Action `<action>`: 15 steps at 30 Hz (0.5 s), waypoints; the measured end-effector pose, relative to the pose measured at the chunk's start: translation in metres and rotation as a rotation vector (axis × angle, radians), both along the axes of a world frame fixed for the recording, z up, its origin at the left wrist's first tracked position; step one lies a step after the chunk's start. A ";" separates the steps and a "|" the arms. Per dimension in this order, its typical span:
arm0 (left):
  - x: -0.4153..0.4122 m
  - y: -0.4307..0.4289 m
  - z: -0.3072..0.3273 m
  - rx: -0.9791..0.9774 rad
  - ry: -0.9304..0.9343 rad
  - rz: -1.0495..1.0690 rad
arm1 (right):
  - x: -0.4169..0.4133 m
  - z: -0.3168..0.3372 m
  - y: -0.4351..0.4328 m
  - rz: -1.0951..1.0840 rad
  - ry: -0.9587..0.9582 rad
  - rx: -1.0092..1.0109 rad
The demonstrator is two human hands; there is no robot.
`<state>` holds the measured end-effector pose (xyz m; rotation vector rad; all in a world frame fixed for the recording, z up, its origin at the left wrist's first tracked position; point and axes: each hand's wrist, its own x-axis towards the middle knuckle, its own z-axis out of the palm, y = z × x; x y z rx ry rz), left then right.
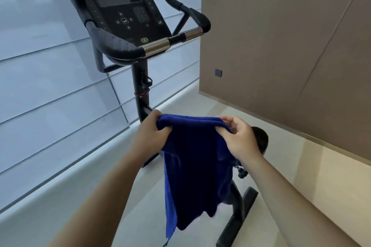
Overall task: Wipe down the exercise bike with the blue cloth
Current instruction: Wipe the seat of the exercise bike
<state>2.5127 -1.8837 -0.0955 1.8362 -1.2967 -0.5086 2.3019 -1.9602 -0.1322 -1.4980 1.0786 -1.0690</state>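
- Two hands hold one blue cloth (pixel 197 168) up in the air in front of the exercise bike (pixel 124 16); the cloth touches no part of the machine that can be seen.
- Its top edge is bunched and stretched level between the hands, and the rest hangs down in loose folds, with one lower corner trailing towards the bottom of the view.
- The left hand (pixel 149 136) is closed on the cloth's left top corner, fingers curled over the fabric.
- The right hand (pixel 240 140) pinches the right top corner between thumb and fingers; the other fingers are bent but loose.
- Both forearms are bare and reach in from the lower edge of the view.
- Behind the cloth stands the bike's black upright post (pixel 140 90), and the hanging fabric hides part of the lower frame.
- A black floor bar (pixel 239 216) of the bike shows to the right of the cloth, on the pale floor (pixel 281 156).
- Higher up, the console (pixel 118 4) has a dark screen and a keypad, with a small green button (pixel 144 40) at its lower edge.
- Black handlebars (pixel 118 44) with silver sleeves run beneath the console.
- White blinds (pixel 40 56) cover the left side; a tan wall panel (pixel 281 36) fills the right.
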 end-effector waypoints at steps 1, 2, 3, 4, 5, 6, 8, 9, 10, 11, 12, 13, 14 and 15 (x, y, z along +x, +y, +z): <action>0.000 0.006 -0.004 -0.017 -0.020 -0.012 | -0.001 -0.006 0.009 -0.010 0.011 0.016; 0.000 0.011 -0.008 -0.038 -0.031 -0.017 | -0.001 -0.012 0.017 -0.011 0.022 0.032; 0.002 0.016 -0.013 -0.053 -0.033 -0.019 | 0.001 -0.018 0.025 -0.013 0.030 0.049; 0.004 0.019 -0.017 -0.060 -0.034 -0.014 | 0.004 -0.024 0.032 -0.014 0.033 0.066; 0.007 0.021 -0.021 -0.054 -0.029 -0.004 | 0.009 -0.028 0.037 -0.017 0.036 0.085; 0.009 0.021 -0.025 -0.043 -0.012 0.010 | 0.015 -0.031 0.040 -0.023 0.038 0.106; 0.013 0.019 -0.033 -0.016 0.044 0.041 | 0.030 -0.037 0.045 -0.039 0.031 0.144; 0.014 0.018 -0.037 0.003 0.074 0.047 | 0.039 -0.038 0.046 -0.048 0.022 0.154; 0.015 0.016 -0.041 0.027 0.110 0.043 | 0.048 -0.039 0.047 -0.055 0.013 0.157; 0.015 0.013 -0.045 0.050 0.154 0.029 | 0.058 -0.039 0.046 -0.061 0.002 0.156; 0.014 0.009 -0.048 0.071 0.207 0.006 | 0.067 -0.040 0.045 -0.063 -0.011 0.153; 0.013 0.005 -0.051 0.088 0.260 -0.027 | 0.076 -0.040 0.043 -0.061 -0.021 0.150; 0.012 0.001 -0.055 0.104 0.301 -0.069 | 0.084 -0.039 0.040 -0.053 -0.027 0.148; 0.013 -0.003 -0.058 0.120 0.322 -0.114 | 0.091 -0.040 0.037 -0.043 -0.027 0.149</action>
